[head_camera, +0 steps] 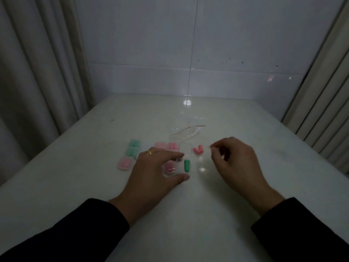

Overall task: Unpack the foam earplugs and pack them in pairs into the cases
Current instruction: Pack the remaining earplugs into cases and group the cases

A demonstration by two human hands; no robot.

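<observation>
Glossy white table (188,214) against a white tiled wall (236,44), cream pleated curtains (37,72) at either side. Left hand (151,173), gold ring (149,152) on one finger, spread over a small clear plastic case (171,170) — index fingertip and thumb touching its two ends, two pink foam earplugs inside. Right hand (234,159) raised just above the table, fingers curled inward; whether anything is pinched cannot be told. Crumpled clear plastic bag with a red strip (186,132) farther back. Closed clear cases to the left: mint-green pair (133,148), pink pair (125,163), two more pink pairs (167,146). Single dark green foam earplug (186,166) upright between the hands, seemingly within an open clear case. Two loose pink earplugs (197,149) beyond it, touching in a V.
</observation>
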